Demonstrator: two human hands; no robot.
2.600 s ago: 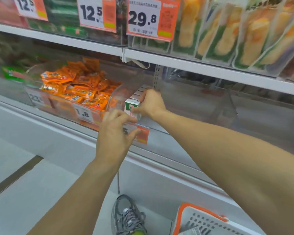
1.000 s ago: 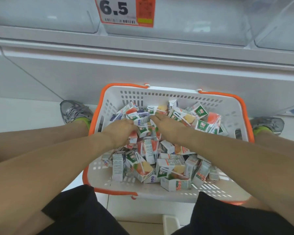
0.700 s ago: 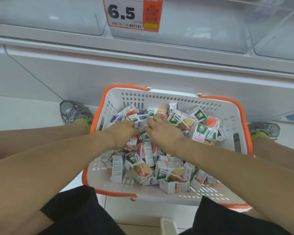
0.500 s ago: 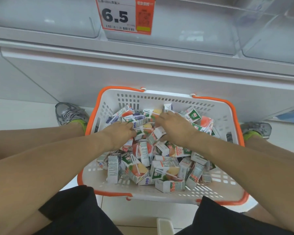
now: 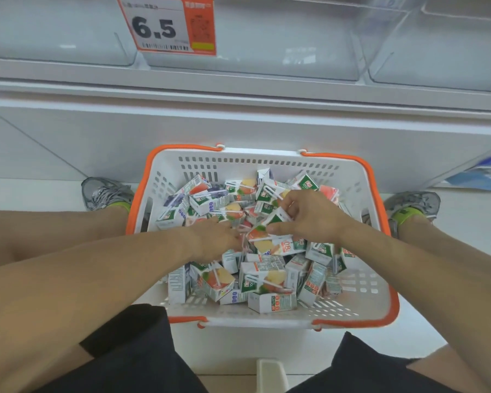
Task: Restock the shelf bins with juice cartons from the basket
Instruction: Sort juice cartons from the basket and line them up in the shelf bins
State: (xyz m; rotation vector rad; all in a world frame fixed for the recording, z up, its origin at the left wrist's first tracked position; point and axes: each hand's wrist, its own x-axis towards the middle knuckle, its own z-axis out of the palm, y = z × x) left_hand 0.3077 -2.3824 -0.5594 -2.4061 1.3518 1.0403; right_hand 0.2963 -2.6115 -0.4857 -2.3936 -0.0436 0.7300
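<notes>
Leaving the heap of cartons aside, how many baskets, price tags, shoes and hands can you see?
Baskets: 1
Price tags: 1
Shoes: 2
Hands: 2, left hand and right hand, which pinches a juice carton
Total: 6

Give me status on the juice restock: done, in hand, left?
Done: nothing shows; the clear shelf bins behind the 6.5 price tag look empty where visible. In hand: the right hand pinches a juice carton in the basket; the left hand reaches into the pile, grip hidden. Left: dozens of cartons remain in the basket.
</notes>
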